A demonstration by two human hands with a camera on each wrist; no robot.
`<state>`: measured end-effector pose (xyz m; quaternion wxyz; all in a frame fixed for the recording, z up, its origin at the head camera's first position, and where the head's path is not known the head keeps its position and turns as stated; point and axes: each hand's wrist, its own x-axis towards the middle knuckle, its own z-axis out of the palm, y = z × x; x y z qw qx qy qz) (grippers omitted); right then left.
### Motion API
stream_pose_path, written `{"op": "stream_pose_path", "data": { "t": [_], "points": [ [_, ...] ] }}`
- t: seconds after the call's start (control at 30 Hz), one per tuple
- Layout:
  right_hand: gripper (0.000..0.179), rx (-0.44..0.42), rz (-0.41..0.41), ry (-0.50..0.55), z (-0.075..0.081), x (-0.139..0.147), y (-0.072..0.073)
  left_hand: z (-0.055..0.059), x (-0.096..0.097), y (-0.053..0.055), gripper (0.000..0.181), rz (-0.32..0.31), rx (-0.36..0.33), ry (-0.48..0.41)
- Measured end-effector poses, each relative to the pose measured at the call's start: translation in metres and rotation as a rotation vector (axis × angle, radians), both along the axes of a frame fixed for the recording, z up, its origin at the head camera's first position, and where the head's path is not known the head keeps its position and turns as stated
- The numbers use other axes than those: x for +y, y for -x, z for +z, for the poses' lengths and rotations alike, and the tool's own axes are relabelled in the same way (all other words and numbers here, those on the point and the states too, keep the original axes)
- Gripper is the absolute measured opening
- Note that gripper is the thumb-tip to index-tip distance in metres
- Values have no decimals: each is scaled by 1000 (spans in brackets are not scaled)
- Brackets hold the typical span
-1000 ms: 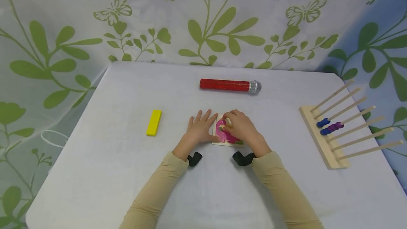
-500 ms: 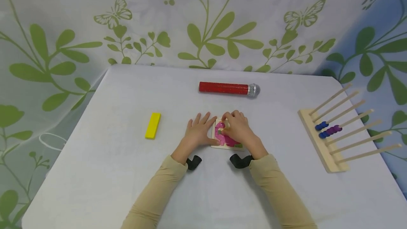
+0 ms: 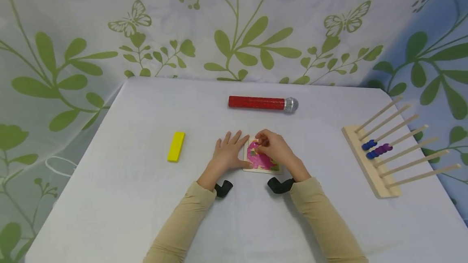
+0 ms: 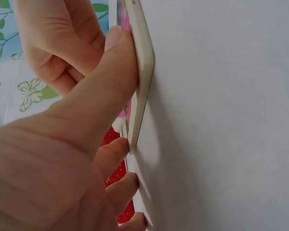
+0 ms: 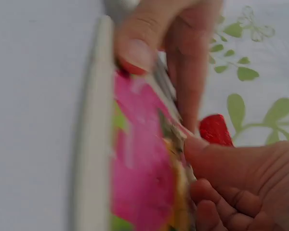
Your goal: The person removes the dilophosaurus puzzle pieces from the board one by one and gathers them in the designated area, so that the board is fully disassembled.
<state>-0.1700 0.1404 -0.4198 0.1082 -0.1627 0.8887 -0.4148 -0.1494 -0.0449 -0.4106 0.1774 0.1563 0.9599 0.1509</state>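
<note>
Puzzle board (image 3: 261,164) with a pink picture, flat on the white-covered table (image 3: 109,198), between both hands. At its left edge, left hand (image 3: 228,153), fingers straight and spread apart, thumb resting on the near left corner. Over its right part, right hand (image 3: 276,148), fingers curled, thumb tip on or just over the picture; whether clamped on a loose piece, impossible to tell. Well left of the board, yellow block (image 3: 176,146); beyond its far edge, red toy microphone (image 3: 257,103); well to its right, wooden peg stand (image 3: 369,161) with blue and purple beads (image 3: 380,149).
</note>
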Motion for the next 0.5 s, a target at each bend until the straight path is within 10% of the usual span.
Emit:
{"op": "stream_pose_path", "data": {
  "t": [0.3,0.5],
  "points": [
    [35,-91,-234,36,5,72,6,-2,-1,2,92,3,-18,-21],
    [38,-110,-235,-50,1,96,9,-2,0,2,92,13,-39,-39]
  ]
}}
